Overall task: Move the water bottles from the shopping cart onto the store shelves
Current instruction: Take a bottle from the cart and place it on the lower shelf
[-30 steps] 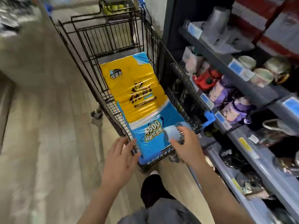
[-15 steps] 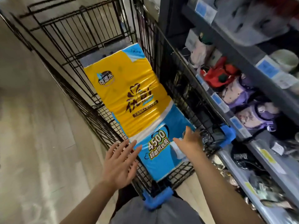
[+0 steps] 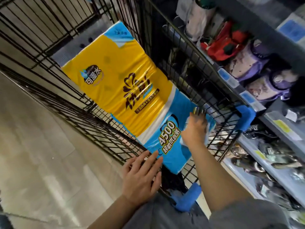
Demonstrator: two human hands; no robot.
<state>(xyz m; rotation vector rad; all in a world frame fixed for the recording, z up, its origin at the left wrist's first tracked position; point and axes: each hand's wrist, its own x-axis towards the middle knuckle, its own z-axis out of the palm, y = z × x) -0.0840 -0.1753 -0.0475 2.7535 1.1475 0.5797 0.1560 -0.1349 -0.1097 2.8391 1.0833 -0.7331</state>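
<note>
Pale tiled floor [image 3: 41, 154] on the left, store shelves [image 3: 270, 123] packed with goods on the right, black wire shopping cart [image 3: 189, 66] between them. A big yellow-and-blue wrapped pack [image 3: 118, 83] fills the cart basket, leaning lengthwise.

Right hand [image 3: 194, 129] reaches over the pack's blue end; its fingertips [image 3: 199, 111] are at the cart's right wall, curled over something pale just under the palm. Possibly a bottle, but too hidden to tell, and whether the fingers actually grip it cannot be told. No water bottle shows plainly anywhere in the cart.

Left hand [image 3: 142, 177] is flat, fingers straight and spread, holding nothing; its fingertips touch the pack's near corner at the cart's near rail.

Judgement: step in hand is getting at a bottle wedged beside or under the pack. Best done by letting the left fingers press or tilt the pack away, giving the right fingers room to wrap fully round the bottle before lifting. Lift straight up past the wire wall, then swing right to the shelves.
</note>
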